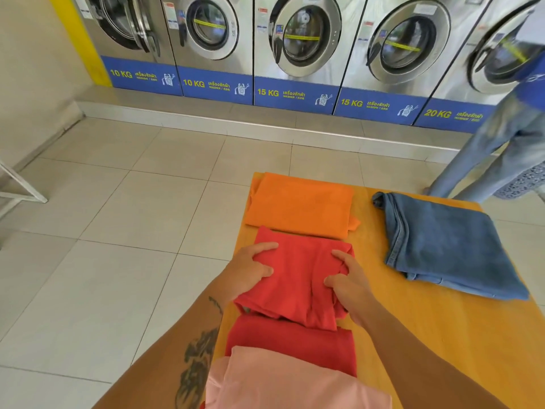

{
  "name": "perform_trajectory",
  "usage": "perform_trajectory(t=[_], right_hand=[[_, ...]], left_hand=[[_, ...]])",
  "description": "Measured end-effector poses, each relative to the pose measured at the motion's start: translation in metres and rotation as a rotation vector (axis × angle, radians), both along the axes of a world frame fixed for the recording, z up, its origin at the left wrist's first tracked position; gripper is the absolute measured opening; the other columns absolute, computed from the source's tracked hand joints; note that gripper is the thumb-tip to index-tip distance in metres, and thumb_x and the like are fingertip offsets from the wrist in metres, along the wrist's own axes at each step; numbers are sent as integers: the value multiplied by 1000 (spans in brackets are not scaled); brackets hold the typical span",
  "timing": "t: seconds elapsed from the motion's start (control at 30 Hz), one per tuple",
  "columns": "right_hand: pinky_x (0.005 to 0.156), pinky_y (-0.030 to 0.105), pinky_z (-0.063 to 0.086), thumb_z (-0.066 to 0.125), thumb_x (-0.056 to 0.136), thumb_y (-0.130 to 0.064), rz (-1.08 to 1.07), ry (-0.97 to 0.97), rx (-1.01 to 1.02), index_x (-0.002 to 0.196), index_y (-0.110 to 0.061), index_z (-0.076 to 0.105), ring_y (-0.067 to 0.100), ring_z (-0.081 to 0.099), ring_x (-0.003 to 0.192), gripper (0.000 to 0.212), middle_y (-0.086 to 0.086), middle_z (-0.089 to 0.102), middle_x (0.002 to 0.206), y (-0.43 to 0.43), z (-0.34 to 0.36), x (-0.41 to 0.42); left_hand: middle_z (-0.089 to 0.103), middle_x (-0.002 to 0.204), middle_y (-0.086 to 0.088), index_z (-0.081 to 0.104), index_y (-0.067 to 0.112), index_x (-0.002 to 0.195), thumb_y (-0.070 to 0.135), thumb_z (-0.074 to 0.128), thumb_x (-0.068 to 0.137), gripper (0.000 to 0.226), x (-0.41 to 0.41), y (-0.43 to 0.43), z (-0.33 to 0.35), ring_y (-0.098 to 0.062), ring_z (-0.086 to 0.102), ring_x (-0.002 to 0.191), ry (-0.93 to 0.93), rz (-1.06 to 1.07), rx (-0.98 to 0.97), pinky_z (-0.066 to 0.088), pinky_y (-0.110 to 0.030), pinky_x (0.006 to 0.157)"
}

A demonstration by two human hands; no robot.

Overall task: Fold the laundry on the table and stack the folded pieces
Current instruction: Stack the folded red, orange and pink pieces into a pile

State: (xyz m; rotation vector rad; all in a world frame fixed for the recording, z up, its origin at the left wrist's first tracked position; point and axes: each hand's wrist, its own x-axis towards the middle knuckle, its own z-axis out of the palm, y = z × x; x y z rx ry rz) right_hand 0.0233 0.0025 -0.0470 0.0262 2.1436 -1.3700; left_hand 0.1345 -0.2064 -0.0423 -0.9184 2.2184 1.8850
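A folded red garment [298,278] lies in the middle of the yellow table [442,335]. My left hand [250,267] grips its left edge and my right hand [351,284] grips its bunched right edge. Beyond it sits a folded orange piece [300,205]. Folded blue jeans [448,243] lie at the right. Nearer me, a darker red folded piece [295,340] lies partly under the red garment, with a pink piece [289,385] overlapping its near edge.
The table's left edge drops to a tiled floor [118,231]. A row of washing machines [295,48] lines the far wall. A person in light jeans [495,149] stands at the table's far right corner. A white frame [20,190] is at far left.
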Motion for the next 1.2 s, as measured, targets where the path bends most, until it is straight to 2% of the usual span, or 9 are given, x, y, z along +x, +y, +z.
perform_trajectory(t=[0.17, 0.33, 0.5, 0.7, 0.8, 0.87, 0.93, 1.03, 1.2], right_hand=[[70, 48, 60, 63, 78, 1, -1, 86, -1, 119, -53, 59, 20, 65, 66, 68, -2, 69, 98, 26, 5, -3], [69, 33, 62, 64, 82, 2, 37, 231, -79, 122, -58, 57, 3, 70, 83, 72, -20, 60, 120, 39, 18, -10], [73, 32, 63, 62, 85, 4, 93, 312, -121, 123, -60, 55, 2, 68, 94, 75, -19, 57, 127, 26, 26, -25], [50, 25, 57, 63, 81, -2, 126, 383, -90, 120, -63, 52, 7, 67, 69, 73, -12, 63, 111, -15, 33, -78], [43, 37, 58, 59, 80, -5, 88, 345, -100, 115, -65, 53, 11, 68, 62, 70, -21, 64, 94, -39, 35, -118], [50, 44, 61, 57, 80, -6, 93, 361, -70, 121, -60, 51, 13, 67, 68, 68, -23, 61, 99, -54, 36, -141], [72, 45, 63, 56, 84, -14, 217, 421, 98, 141, -49, 41, 17, 64, 90, 69, -5, 51, 132, -62, 27, -160], [112, 51, 37, 51, 89, -41, 464, 366, 518, 156, -40, 17, 42, 31, 140, 75, 12, 3, 165, -65, -1, -171], [118, 59, 21, 36, 94, -54, 491, 356, 627, 155, -46, 2, 43, 11, 148, 70, 6, -12, 166, -59, -14, -158]], left_hand=[[48, 132, 20, 58, 60, 121, 7, 60, 87, 62, 9, 11, -5, 10, 50, 104, 154, 51, -94, 44, -10, 77], [51, 134, 21, 57, 58, 122, 10, 60, 91, 57, 10, 23, 0, 0, 52, 118, 268, 144, -173, 48, -27, 101], [54, 130, 20, 58, 49, 126, 12, 61, 92, 50, -3, 22, 4, -3, 51, 121, 326, 242, -387, 45, -35, 107], [52, 122, 20, 55, 49, 128, 12, 59, 92, 51, -49, -10, 10, 2, 51, 113, 382, 266, -553, 46, -26, 100], [51, 124, 18, 56, 45, 130, 12, 59, 93, 50, -88, -31, 18, 0, 50, 111, 406, 267, -599, 41, -16, 95], [49, 129, 14, 56, 39, 132, 12, 57, 94, 47, -113, -43, 20, -3, 48, 113, 402, 267, -623, 38, -13, 95], [41, 140, 7, 50, 33, 140, 13, 54, 95, 49, -136, -55, 13, -10, 45, 122, 301, 188, -603, 40, -23, 104], [13, 159, 1, 33, 29, 151, 22, 49, 97, 57, -151, -63, -10, -27, 31, 136, -110, -62, -661, 37, -44, 112], [5, 162, -4, 19, 35, 155, 37, 34, 102, 55, -143, -58, -36, -32, 25, 137, -207, -115, -936, 33, -50, 111]])
